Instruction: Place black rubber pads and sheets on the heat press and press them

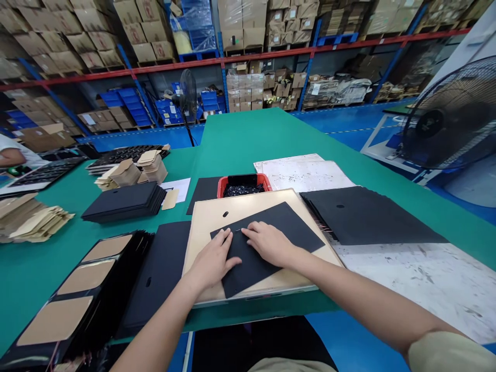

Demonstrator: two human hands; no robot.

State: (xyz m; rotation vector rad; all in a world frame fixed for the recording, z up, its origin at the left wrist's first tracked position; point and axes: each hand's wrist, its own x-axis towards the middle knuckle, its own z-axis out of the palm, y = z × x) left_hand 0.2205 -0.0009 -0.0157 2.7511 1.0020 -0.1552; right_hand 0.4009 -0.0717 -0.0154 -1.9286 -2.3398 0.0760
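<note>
A black sheet (251, 263) lies at an angle on a pale wooden board (203, 217). My left hand (214, 260) rests on the sheet's left part, fingers pressed flat and thumb stretched out. From the right, my right hand (270, 243) touches the same sheet, its fingers bent and spread a little. Between the fingertips of both hands is a small light mark or piece at a slot, too small to make out. Neither hand grips anything that I can see. Behind the board stands a red basket (222, 187) with small black pieces in it.
Black sheets (368, 214) lie stacked to the right, over a stained white board (418, 279). At left are a black stack (126, 200), black pieces with brown panels (87, 276) and brown card stacks (126, 173). A large fan (445, 119) stands at right; a person's arm (11, 156) shows far left.
</note>
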